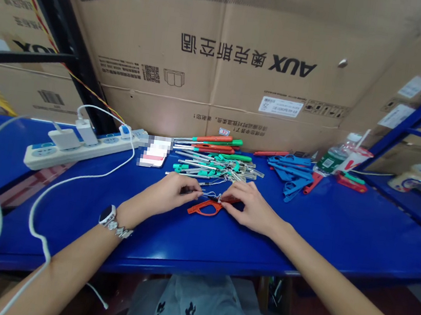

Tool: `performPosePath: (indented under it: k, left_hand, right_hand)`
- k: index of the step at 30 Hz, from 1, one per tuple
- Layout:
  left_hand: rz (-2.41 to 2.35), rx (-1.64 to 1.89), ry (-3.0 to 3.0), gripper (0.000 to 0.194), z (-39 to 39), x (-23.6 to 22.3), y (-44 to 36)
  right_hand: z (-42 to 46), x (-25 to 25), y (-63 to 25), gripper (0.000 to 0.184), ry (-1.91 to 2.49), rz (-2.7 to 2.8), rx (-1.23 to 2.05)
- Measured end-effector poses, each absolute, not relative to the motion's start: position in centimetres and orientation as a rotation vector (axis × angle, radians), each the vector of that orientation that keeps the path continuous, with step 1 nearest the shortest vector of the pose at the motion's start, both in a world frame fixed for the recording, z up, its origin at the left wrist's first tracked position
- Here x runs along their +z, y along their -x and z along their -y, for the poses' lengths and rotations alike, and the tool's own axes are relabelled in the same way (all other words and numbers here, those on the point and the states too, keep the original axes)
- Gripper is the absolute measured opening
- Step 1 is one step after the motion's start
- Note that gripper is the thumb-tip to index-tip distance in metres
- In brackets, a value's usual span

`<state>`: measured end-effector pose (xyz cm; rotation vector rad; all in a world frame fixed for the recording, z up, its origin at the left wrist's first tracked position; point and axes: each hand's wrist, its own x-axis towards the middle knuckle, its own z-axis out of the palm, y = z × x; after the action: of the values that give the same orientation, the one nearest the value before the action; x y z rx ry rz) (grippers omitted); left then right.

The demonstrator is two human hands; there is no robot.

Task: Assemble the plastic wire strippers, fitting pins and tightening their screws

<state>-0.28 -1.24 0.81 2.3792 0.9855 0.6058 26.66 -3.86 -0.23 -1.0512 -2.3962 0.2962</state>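
Note:
My left hand (172, 194) and my right hand (248, 206) meet at the middle of the blue table (340, 231). Both pinch a thin metal wire piece (211, 195) between their fingertips. Under the fingers lies an orange-red plastic handle (206, 208), which my right hand touches at its right end. My left wrist wears a watch (108, 215). Just behind the hands lies a heap of metal rods with green and orange handles (213, 160).
A pile of blue plastic handles (289, 174) and a few red ones lie to the right, beside a bottle (332, 158) and a cup. At the left stands a white power strip (80, 145) with chargers and white cables. Cardboard boxes (224, 56) wall off the back.

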Motion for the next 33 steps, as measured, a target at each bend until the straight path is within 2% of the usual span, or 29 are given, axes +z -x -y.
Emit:
performPosePath:
  k: [9, 12, 18, 21, 27, 33]
  left_hand:
    - [-0.988, 0.644, -2.478, 0.024, 1.5, 0.7, 0.0]
    - [-0.97, 0.643, -2.624, 0.025, 1.9, 0.6, -0.4]
    - [-0.911, 0.577, -2.918, 0.016, 2.4, 0.3, -1.8]
    - [-0.909, 0.576, -3.022, 0.019, 2.5, 0.1, -2.3]
    - [-0.977, 0.797, -2.656, 0.022, 2.6, 0.6, -2.4]
    - [-1.021, 0.713, -2.441, 0.025, 2.6, 0.8, -2.8]
  right_hand:
    - [3.4, -0.4, -26.5, 0.014, 1.015, 2.351, 0.486]
    - [3.4, -0.5, -26.4, 0.014, 1.0, 2.356, 0.456]
    - [3.6, -0.5, -26.1, 0.011, 1.027, 2.376, 0.392]
    - [3.7, -0.4, -26.0, 0.01, 1.026, 2.391, 0.369]
    - [3.6, -0.4, -25.9, 0.016, 1.011, 2.372, 0.396]
    - [3.8, -0.2, -25.9, 0.023, 1.043, 2.302, 0.504]
